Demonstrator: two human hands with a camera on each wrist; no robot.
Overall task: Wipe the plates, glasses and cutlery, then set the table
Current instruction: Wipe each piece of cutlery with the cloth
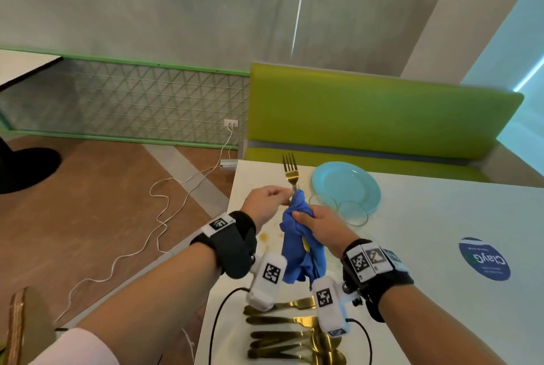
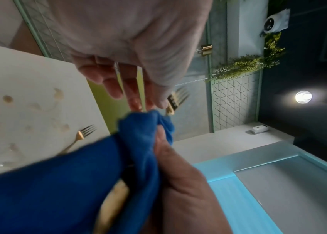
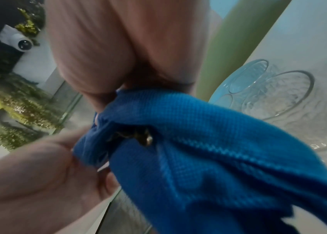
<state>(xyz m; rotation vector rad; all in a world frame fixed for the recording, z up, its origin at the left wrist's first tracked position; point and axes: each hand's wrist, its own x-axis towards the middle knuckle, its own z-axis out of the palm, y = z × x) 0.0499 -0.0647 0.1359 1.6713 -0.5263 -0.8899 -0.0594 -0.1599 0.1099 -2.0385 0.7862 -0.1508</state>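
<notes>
Fork [image 1: 290,172] in cloth [image 1: 297,235], beyond table [image 1: 441,217] edge

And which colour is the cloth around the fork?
Blue cloth; the head view shows it best.

Head view looks down at the table [image 1: 441,217]; wrist views (very close) share the blue cloth [image 2: 58,182].

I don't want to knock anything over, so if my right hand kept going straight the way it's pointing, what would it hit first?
Probably the left hand: your right hand, gripping the blue cloth around the fork, points up-left toward it. Depth is uncertain.
</notes>
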